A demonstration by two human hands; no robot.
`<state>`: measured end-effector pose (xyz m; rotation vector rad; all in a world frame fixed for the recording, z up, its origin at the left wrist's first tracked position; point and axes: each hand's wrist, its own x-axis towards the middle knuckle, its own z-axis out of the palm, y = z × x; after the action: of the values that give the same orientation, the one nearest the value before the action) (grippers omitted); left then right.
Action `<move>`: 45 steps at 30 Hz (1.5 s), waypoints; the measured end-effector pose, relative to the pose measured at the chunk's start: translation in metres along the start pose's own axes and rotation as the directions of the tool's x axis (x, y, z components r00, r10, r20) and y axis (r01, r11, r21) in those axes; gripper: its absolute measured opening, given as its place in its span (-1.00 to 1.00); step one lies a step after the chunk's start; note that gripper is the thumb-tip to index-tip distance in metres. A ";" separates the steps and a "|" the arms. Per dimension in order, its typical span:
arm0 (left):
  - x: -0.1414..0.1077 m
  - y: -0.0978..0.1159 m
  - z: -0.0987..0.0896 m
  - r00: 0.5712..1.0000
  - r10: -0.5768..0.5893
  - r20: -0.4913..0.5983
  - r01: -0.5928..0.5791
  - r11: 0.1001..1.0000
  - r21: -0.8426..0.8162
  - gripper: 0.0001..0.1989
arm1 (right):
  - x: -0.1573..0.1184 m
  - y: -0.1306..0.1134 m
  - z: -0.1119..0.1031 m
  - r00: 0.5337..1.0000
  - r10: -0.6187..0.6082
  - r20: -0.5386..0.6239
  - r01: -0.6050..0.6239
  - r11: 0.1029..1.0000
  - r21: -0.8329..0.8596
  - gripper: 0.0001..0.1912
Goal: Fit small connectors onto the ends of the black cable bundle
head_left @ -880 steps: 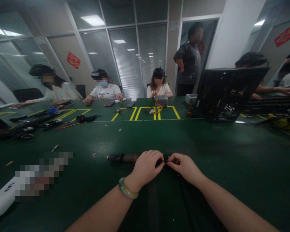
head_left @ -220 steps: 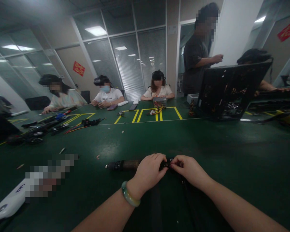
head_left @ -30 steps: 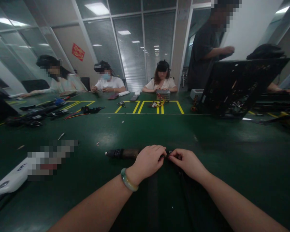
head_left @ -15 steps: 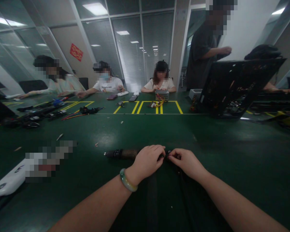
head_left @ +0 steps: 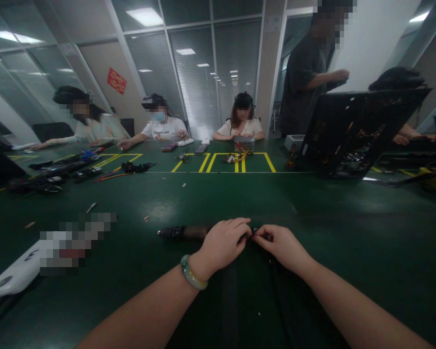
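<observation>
A dark electric screwdriver [head_left: 192,233] lies sideways on the green table, its metal tip pointing left. My left hand [head_left: 223,242], with a jade-coloured bangle at the wrist, is wrapped over its rear part and hides it. Just to the right, my right hand [head_left: 281,242] is closed in a pinch at the screwdriver's back end, by what looks like a dark cord [head_left: 272,261] running down toward me. My two hands' fingertips almost meet there. The small part between them is mostly hidden.
On the left lies a white device [head_left: 18,271], partly pixelated. Cables and dark parts [head_left: 54,169] lie beyond it. A black computer case [head_left: 349,131] stands at the right. A power supply [head_left: 244,141] with coloured wires is across the table, where several people sit or stand.
My hands stay at the same place on the screwdriver, with barely any finger movement. The whole view has shifted very slightly.
</observation>
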<state>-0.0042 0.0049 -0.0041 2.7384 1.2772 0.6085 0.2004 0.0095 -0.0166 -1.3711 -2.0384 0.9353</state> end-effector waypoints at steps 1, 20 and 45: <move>0.000 0.000 0.000 1.000 -0.002 0.000 0.002 1.000 -0.004 -0.82 | 0.000 0.000 0.000 1.000 -0.001 -0.001 0.001 1.000 0.000 -0.85; -0.001 0.001 0.001 0.999 -0.024 -0.030 0.023 0.999 -0.028 -0.81 | 0.001 0.001 0.000 1.000 0.014 -0.002 -0.014 1.000 -0.008 -0.84; -0.003 0.006 -0.004 1.000 0.009 -0.016 -0.008 0.999 0.031 -0.91 | 0.001 0.000 0.001 1.000 -0.021 -0.007 0.021 0.999 -0.027 -0.82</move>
<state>-0.0035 -0.0013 0.0002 2.7710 1.2897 0.6181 0.1997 0.0103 -0.0175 -1.3624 -2.0632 0.8948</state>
